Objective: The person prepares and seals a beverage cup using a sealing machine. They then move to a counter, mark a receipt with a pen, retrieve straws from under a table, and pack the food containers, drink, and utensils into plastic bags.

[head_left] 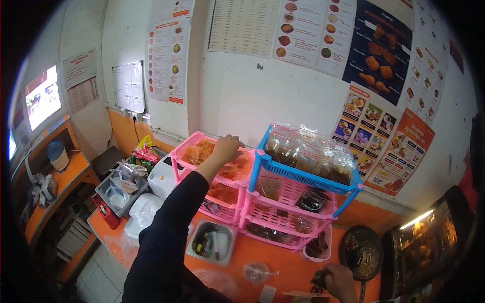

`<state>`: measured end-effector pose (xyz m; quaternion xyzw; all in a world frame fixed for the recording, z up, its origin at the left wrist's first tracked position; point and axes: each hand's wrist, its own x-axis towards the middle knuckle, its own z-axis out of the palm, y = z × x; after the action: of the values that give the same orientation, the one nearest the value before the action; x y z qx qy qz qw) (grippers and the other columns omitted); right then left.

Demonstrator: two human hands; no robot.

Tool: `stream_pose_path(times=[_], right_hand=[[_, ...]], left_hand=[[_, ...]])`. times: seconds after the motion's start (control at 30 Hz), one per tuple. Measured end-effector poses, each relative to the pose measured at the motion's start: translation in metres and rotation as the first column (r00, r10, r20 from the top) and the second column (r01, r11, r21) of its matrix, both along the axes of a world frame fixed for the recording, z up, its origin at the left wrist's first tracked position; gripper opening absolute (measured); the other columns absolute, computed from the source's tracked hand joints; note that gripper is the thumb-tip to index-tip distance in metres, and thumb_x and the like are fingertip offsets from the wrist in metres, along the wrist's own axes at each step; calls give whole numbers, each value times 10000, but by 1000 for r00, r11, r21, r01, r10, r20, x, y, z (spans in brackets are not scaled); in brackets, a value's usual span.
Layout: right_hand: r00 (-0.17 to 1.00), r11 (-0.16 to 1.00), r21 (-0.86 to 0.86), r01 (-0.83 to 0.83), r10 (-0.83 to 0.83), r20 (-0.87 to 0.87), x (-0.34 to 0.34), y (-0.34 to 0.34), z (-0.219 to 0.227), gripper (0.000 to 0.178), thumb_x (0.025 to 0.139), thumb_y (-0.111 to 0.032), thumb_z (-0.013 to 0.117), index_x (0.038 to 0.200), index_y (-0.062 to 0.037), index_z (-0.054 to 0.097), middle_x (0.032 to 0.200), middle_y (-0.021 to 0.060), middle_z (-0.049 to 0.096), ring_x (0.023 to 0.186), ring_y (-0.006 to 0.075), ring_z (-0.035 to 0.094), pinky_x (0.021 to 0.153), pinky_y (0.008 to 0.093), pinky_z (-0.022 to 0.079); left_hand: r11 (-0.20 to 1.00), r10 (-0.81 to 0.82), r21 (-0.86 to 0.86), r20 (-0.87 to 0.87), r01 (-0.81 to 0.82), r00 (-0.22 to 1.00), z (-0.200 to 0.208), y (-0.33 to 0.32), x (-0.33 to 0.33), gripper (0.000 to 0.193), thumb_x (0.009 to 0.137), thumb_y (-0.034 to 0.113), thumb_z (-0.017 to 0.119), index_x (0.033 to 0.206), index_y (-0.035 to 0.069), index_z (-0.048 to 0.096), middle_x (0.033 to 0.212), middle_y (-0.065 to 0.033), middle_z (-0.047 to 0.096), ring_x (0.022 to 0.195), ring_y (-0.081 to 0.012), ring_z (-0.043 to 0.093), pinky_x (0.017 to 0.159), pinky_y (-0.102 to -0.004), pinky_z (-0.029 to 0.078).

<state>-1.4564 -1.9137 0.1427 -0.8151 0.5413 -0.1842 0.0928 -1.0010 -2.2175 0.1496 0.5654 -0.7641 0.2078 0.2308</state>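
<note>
My left hand (228, 150) reaches over the top pink basket (173, 160), its fingers curled down among clear bags of orange food (199, 151). Its fingertips are hidden, so what they grip does not show. Low on the right, my right hand (339, 283) is closed round a small dark green piece (319, 278), whose kind I cannot make out. Just below that piece lies a small black looped object, perhaps scissor handles. A knotted clear plastic bag (256, 271) rests on the orange table (290, 265) to the left of my right hand.
A blue-topped rack (313, 171) with filled clear bags stands right of the pink baskets. A metal tray (212, 242) holds markers. At right are a black pan (360, 252) and a lit glass food case (429, 242). A grey crate (124, 187) of packets stands left.
</note>
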Motion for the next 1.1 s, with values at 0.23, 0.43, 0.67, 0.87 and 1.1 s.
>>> stream_pose_path(times=[0.23,0.43,0.67,0.87,1.1], right_hand=[[992,992,-109,71,-59,110,-44,57,-13,333,913,-311,496,933,6,598,834,213,612,763,385,601,658,421,470],[932,931,348,106,-214,291,-84,94,-69,349,909,-342,525,964,-7,604,835,194,636,737,321,623,657,406,478],[933,808,478,346,-242,-266,-83,116,-136,239,770,-167,499,922,-72,658,912,199,638,886,350,621,789,449,485],[997,992,-101,79,-81,-18,-79,82,-178,249,784,-87,542,1006,-83,655,1096,193,582,1009,384,540,843,434,449],[915,914,-207,348,-284,286,-97,140,-130,314,748,-33,616,1060,-60,582,1051,127,589,1000,331,533,845,412,445]], left_hand=[[980,198,-34,234,-195,952,-13,-53,4,108,740,218,676,837,180,704,938,-28,612,994,-218,572,791,-404,517],[987,143,46,194,-155,970,10,-33,17,27,726,176,660,714,182,683,927,-5,601,995,-207,557,753,-400,514],[949,-227,-198,117,246,967,132,81,10,90,716,100,679,742,118,594,871,-54,564,903,-270,541,768,-390,469],[860,-510,-42,-5,509,860,184,220,-47,115,680,-10,637,747,-12,544,851,-129,506,830,-279,541,746,-340,438],[701,-660,150,-234,697,714,25,348,-193,165,602,89,737,702,87,606,906,-68,596,834,-257,591,706,-369,495]])
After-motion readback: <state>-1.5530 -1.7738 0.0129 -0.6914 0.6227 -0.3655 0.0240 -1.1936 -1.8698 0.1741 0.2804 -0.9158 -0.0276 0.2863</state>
